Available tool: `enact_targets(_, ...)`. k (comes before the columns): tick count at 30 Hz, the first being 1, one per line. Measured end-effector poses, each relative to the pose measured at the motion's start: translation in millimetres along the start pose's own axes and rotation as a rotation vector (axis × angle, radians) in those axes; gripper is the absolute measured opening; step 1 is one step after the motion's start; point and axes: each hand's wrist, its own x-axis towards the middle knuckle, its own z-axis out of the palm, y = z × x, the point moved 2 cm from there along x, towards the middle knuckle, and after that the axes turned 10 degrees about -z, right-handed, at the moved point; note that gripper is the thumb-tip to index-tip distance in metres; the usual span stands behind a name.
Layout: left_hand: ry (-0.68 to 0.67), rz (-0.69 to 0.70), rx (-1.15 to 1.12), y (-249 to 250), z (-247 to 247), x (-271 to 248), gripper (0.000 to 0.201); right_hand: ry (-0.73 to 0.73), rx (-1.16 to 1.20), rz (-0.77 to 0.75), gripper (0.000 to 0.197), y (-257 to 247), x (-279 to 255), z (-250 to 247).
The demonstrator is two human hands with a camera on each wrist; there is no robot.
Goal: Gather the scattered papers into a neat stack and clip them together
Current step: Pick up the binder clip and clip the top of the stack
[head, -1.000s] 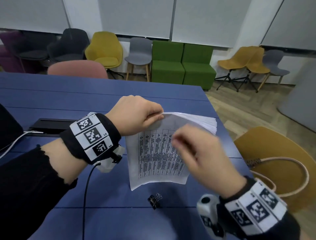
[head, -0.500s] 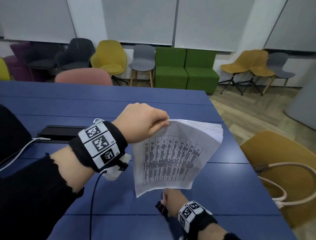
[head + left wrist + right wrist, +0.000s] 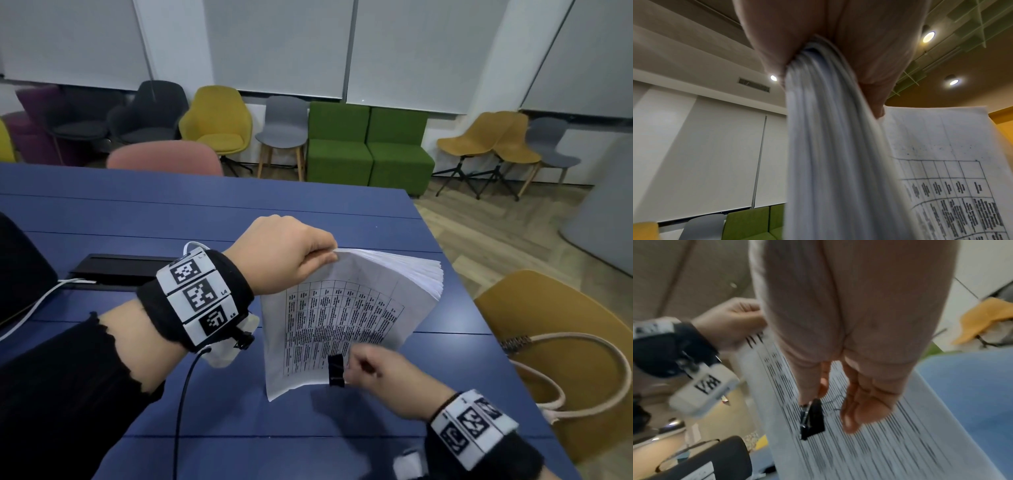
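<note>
A thick stack of printed papers point(image 3: 346, 318) hangs upright above the blue table point(image 3: 212, 219), its top sheet showing a table of text. My left hand point(image 3: 287, 257) pinches the stack's top left corner; the left wrist view shows the sheet edges point(image 3: 818, 129) squeezed between thumb and fingers. My right hand point(image 3: 373, 371) holds a black binder clip point(image 3: 335, 370) in front of the stack's lower edge. In the right wrist view the binder clip point(image 3: 813, 418) hangs from my thumb and forefinger over the printed papers point(image 3: 869, 443). Whether the clip touches the paper is unclear.
A black cable box point(image 3: 120, 269) and a white cable point(image 3: 37, 305) lie at the table's left. A mustard chair point(image 3: 555, 342) with a cream bag handle point(image 3: 561, 373) stands right of the table's edge. More chairs and a green sofa point(image 3: 366, 147) line the far wall.
My right hand went down to the table, took up the black binder clip and has raised it to the stack's lower edge. My left hand kept holding the papers, lifting them slightly.
</note>
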Motion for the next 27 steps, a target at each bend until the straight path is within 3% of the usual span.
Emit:
enact_targets(3,0.004,0.004,-0.011,0.5,-0.1,0.1,0.039,0.129,0.139,-0.148,0.018,-36.6,-6.6,-37.3)
enact_targets(6,0.008,0.007,-0.003,1.3,-0.4,-0.3,0.04,0.257,0.278,-0.213,0.044,-63.1,-12.3,-69.6)
enact_targets(10,0.011,0.006,0.013,1.3,0.2,0.0,0.047,0.51,0.224,-0.405,0.031,-89.3,-11.2,-103.5)
enact_targets(15,0.02,0.015,0.006,4.1,0.2,-0.2,0.043,0.699,0.038,-0.477,0.028,-88.3,6.6,-113.1)
enact_targets(22,0.031,0.014,0.004,6.8,-3.1,-1.1,0.039,0.666,-0.186,-0.473,0.021,-98.2,19.5,-115.0)
enact_targets(27,0.034,0.008,-0.012,6.4,-1.9,-1.2,0.044,0.504,-0.368,-0.358,0.019,-118.2,21.9,-129.3)
